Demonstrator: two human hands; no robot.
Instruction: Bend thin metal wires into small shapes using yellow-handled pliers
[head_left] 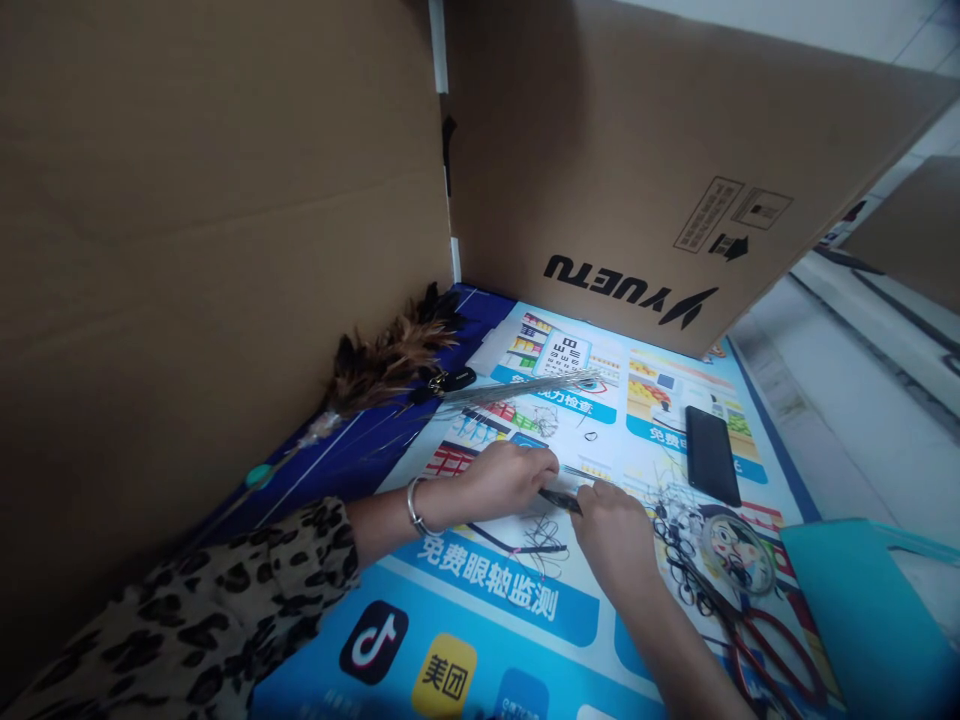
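My left hand (514,480), with a silver bangle at the wrist, is closed in a pinch above the printed sheet. Close beside it, my right hand (611,525) is closed around a slim dark tool (559,499) that looks like pliers. Its tip reaches to the left hand's fingers. A thin wire-like strand shows by the fingertips; what the left fingers pinch is hidden. Beyond the hands lies a bundle of thin silvery wires (525,387). Loose dark wire scraps (544,540) lie just below the hands.
Tall cardboard panels (600,150) wall off the back and left. At left are a brown feather duster (394,355) and a black key fob (456,380). On the right lie a black phone (711,455), clear tape roll (739,553), red-handled scissors (776,640), small black loops (682,570) and a teal bag (862,610).
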